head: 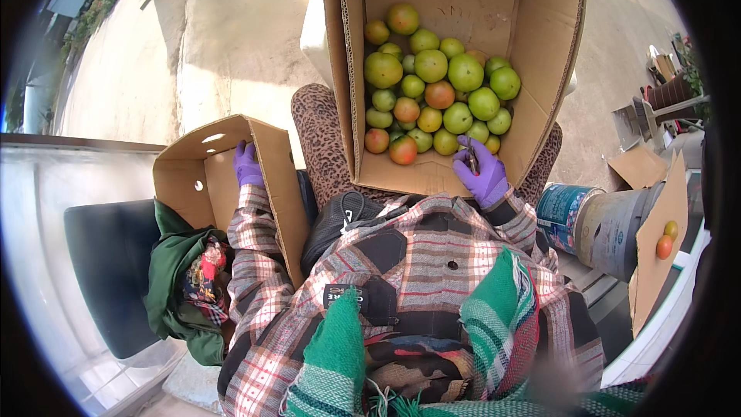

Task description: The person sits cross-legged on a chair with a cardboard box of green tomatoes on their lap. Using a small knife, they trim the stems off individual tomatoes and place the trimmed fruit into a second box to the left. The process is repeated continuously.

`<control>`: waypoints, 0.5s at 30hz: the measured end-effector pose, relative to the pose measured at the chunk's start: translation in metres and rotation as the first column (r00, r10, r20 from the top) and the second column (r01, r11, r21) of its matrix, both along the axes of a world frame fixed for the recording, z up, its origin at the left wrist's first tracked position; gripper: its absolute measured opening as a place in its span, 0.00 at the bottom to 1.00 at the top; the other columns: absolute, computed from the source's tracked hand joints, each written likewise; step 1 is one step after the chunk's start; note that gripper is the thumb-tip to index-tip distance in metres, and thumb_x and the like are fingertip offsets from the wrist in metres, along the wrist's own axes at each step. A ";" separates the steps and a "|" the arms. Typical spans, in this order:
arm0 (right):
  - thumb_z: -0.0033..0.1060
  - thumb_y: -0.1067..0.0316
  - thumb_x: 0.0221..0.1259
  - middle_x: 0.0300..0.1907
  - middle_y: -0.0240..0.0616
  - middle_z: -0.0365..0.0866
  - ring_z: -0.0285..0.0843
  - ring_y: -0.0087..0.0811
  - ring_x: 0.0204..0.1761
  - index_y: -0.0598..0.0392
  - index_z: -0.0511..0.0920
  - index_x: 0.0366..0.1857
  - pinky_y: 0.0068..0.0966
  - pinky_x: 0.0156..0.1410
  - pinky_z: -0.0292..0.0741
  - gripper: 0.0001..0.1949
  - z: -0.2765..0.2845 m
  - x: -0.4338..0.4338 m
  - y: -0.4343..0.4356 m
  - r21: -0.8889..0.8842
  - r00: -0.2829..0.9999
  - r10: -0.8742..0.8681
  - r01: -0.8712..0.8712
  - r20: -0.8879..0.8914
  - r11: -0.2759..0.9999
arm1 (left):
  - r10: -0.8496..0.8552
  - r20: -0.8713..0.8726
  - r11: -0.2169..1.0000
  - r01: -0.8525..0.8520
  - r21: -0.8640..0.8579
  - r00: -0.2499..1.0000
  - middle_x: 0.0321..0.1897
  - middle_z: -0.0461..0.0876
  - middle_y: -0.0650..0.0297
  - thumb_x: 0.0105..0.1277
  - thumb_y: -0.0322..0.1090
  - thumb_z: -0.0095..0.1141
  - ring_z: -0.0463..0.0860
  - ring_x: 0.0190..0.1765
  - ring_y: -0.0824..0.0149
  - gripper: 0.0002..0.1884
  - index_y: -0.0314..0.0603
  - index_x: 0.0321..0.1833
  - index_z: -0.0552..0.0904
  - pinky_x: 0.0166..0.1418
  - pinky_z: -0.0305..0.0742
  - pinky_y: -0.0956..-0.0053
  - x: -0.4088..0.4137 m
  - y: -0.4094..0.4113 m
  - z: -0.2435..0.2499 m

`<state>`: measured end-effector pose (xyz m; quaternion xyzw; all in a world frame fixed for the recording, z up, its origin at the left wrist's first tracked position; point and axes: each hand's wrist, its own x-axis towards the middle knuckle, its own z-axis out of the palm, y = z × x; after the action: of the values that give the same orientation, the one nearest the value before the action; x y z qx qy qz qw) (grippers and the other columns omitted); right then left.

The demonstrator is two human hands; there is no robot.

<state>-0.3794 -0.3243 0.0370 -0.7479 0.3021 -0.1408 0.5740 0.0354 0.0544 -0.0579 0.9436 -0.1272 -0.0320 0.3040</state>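
Observation:
My right hand (481, 176), in a purple glove, holds small dark-handled snips (473, 159) at the near edge of a large cardboard box (399, 176). Inside that box lie many tomatoes (431, 65), mostly green, several turning orange-red. Some tomatoes sit right beside the fingers of this hand. My left hand (248, 165), also purple-gloved, reaches into a smaller cardboard box (277, 185) on the left, close to its inner wall. Its fingers point away from me, and whether they hold anything is hidden.
Dark green cloth (179, 278) hangs at the smaller box's near end, beside a dark panel (110, 278). To the right, two tomatoes (664, 248) rest on a cardboard sheet (654, 278) by a grey bucket (611, 231) and a blue printed can (564, 208). Concrete floor (243, 29) lies beyond.

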 end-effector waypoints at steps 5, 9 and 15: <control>0.69 0.67 0.67 0.40 0.32 0.85 0.80 0.17 0.41 0.60 0.75 0.66 0.21 0.51 0.79 0.25 -0.003 -0.004 0.002 0.012 0.998 -0.054 0.053 0.045 0.999 | 0.187 0.032 0.782 -0.129 -0.610 0.982 0.58 0.82 0.56 0.67 0.28 0.72 0.82 0.53 0.69 0.28 0.32 0.68 0.76 0.59 0.82 0.73 -0.045 -0.030 0.116; 0.70 0.66 0.67 0.38 0.31 0.85 0.80 0.17 0.39 0.62 0.76 0.65 0.21 0.50 0.79 0.25 -0.002 -0.001 0.004 0.027 0.992 -0.111 0.109 0.063 0.994 | -0.035 0.169 0.729 0.141 -0.670 0.985 0.60 0.80 0.57 0.69 0.25 0.68 0.81 0.57 0.67 0.27 0.35 0.71 0.74 0.63 0.80 0.72 -0.115 -0.096 0.211; 0.70 0.65 0.67 0.37 0.32 0.85 0.79 0.18 0.38 0.62 0.76 0.65 0.21 0.49 0.79 0.25 -0.008 0.004 0.005 0.050 0.980 -0.158 0.153 0.123 0.987 | -0.712 -0.132 0.566 0.452 -0.689 0.690 0.64 0.78 0.60 0.67 0.22 0.67 0.78 0.65 0.68 0.31 0.35 0.72 0.72 0.71 0.75 0.71 -0.189 -0.197 0.223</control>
<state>-0.3754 -0.3192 0.0289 -0.6999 0.3252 -0.2264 0.5942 -0.1534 -0.1422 0.1654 0.6661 -0.3771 -0.2803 0.5792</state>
